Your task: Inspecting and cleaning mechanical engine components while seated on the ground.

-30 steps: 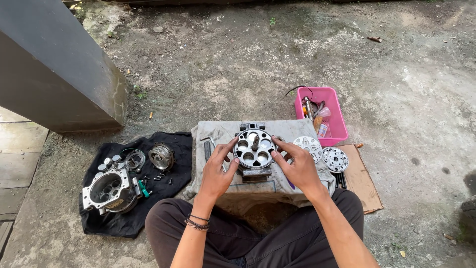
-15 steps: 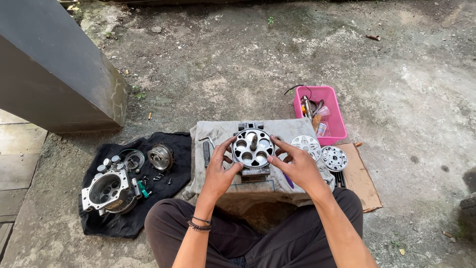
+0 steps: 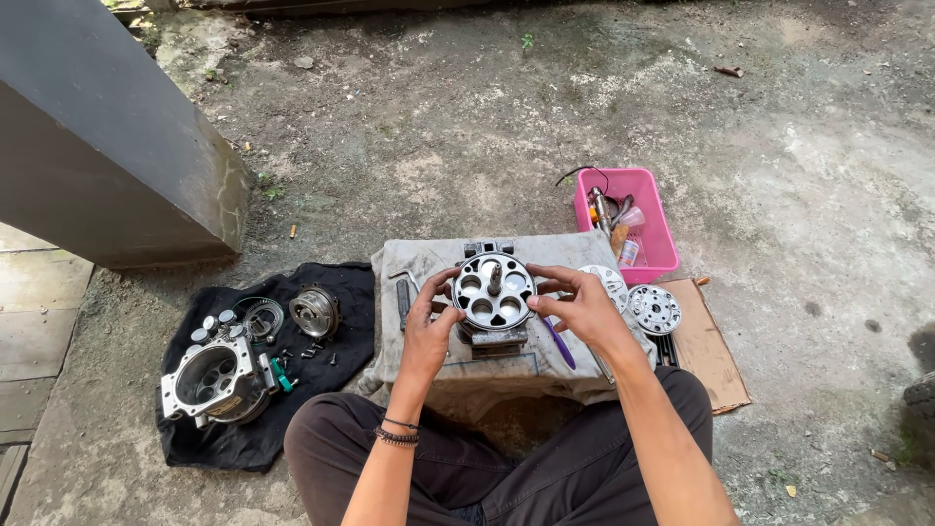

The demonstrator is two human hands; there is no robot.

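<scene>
- Currently I'm gripping the round perforated metal plate (image 3: pixel 494 289) with both hands: left hand (image 3: pixel 429 326) grasping its left rim, right hand (image 3: pixel 579 304) its right rim.
- Plate is sitting on a block on the grey cloth (image 3: pixel 429 258), centre shaft sticking up.
- Teardown looks well along: aluminium housing (image 3: pixel 209 378) and small parts lying on the black cloth (image 3: pixel 336 390), two discs (image 3: pixel 654 309) by the pink tray (image 3: pixel 662 244).
- This core is looking not yet separated.

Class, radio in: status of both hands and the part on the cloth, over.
Left hand and right hand grip round holed metal disc, upright shaft centre. Sits on grey cloth. Nothing obstructing.
</scene>
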